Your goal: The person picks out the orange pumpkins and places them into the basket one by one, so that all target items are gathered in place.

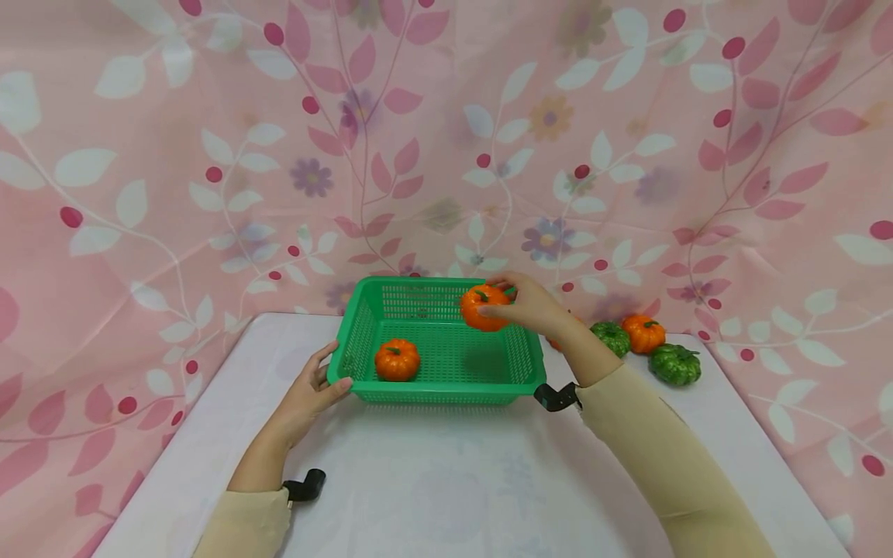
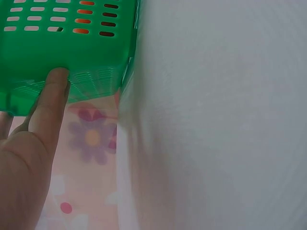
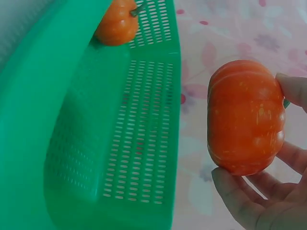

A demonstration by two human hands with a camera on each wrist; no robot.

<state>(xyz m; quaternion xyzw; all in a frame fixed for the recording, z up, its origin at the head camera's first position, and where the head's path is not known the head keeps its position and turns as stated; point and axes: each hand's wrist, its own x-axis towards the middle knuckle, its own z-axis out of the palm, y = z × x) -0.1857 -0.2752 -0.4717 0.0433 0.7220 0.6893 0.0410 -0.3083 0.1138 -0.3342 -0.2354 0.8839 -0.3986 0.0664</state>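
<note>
An orange toy pumpkin [image 1: 485,307] with a green stem is gripped between the thumb and fingers of my right hand [image 1: 526,304], above the right part of a green plastic basket [image 1: 436,388]. The right wrist view shows the same pumpkin [image 3: 246,117] in the fingertips, beside the basket's rim. Inside the basket, towards its front left, lies another orange pumpkin [image 1: 398,360]. My left hand [image 1: 314,387] holds the basket's front left corner, its thumb [image 2: 52,103] against the slotted wall.
Right of the basket, two green pumpkins [image 1: 674,364] and an orange pumpkin [image 1: 643,334] lie on the white-covered table [image 1: 432,480]. One more orange item [image 1: 553,343] is mostly hidden behind the right forearm. A pink floral curtain [image 1: 432,155] hangs behind.
</note>
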